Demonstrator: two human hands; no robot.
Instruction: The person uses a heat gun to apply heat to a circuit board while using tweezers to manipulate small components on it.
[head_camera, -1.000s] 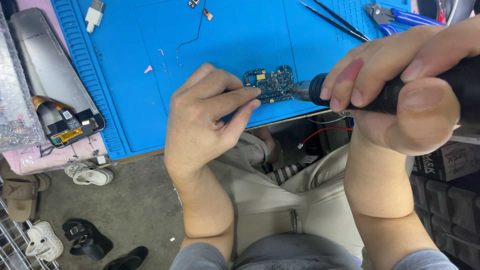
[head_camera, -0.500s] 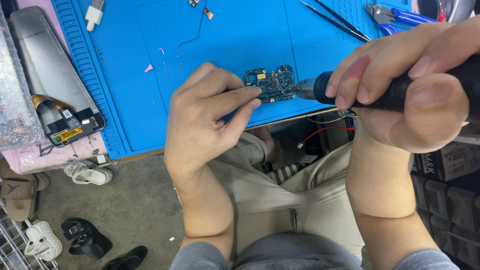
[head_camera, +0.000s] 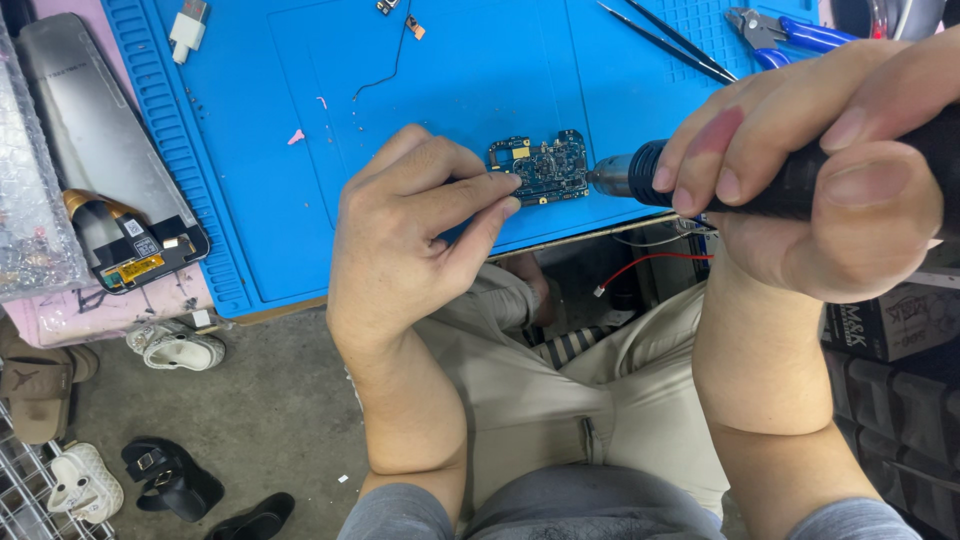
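Nearest the camera, the right hand was closed around a black powered hand tool, all fingers wrapped over the barrel and the thumb pressed along its near side; the metal tip projected from the fingers toward the person's left. Just beyond that tip lay the small blue circuit board, flat on the blue work mat close to the mat's near edge. The left hand was partly closed, index finger and thumb pinching the board's left edge to steady it. The board's long axis ran left to right, roughly in line with the tool barrel, its right end facing the tip; whether tip and board touched could not be told. For clean work at this step, the judgement was that the tool should be kept nearly level and light on the board edge, with the pinching fingers held clear of the tip and the board pressed flat so that it could not skate. Farther from the hands, beyond the right knuckles, lay a pair of black tweezers and blue-handled pliers; far out past the left hand rested a dismantled phone body with an orange flex.
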